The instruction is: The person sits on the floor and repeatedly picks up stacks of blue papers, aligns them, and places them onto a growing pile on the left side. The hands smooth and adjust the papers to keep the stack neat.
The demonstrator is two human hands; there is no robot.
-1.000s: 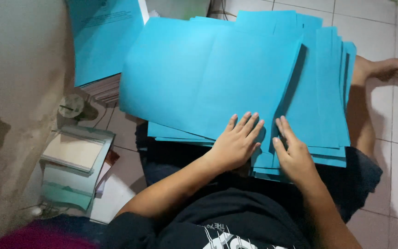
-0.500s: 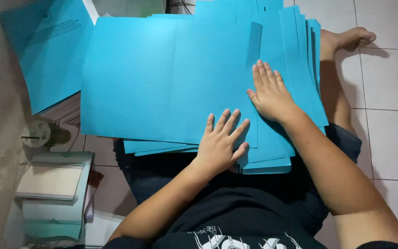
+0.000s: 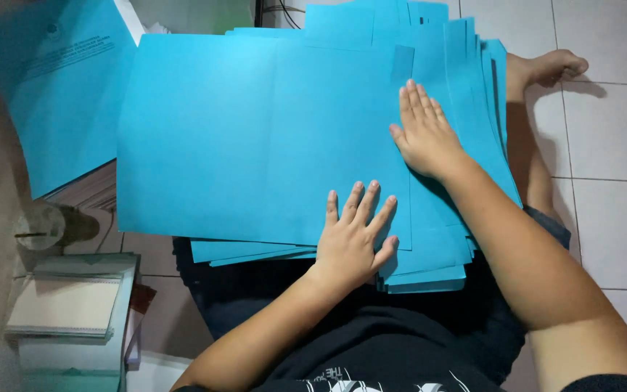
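Resting on the lap of a seated person, a thick stack of bright blue card-paper folders (image 3: 255, 138) lies fanned out, its right-hand edges stepped like a spread deck, above a pale tiled floor (image 3: 611, 131). The left hand (image 3: 353, 236) lies palm-down on the near edge of the top sheet, fingers (image 3: 361, 203) spread and flat, gripping nothing. The right hand (image 3: 424, 134) presses flat near the right edge of the same sheet, fingers together and extended, likewise holding nothing. Judgement: each sheet appears light, thin and flexible, stiff enough to lie flat yet liable to bend or crease if lifted by one corner; the smooth faces look slippery against each other, and the fanned edges suggest that the stack slides readily. A hold is best taken at a free edge or corner, thumb beneath and fingers above, with the other palm steadying the stack; the whole pile would be heavy and is better supported from underneath with both hands. To the left, a second pile of blue folders with a printed cover (image 3: 59, 94) sits on white paper, a clear plastic cup with a straw (image 3: 41, 226) stands on the floor near it, and a spiral-bound notebook on stacked books (image 3: 67, 305) lies below. A bare foot (image 3: 546, 69) shows beyond the stack.
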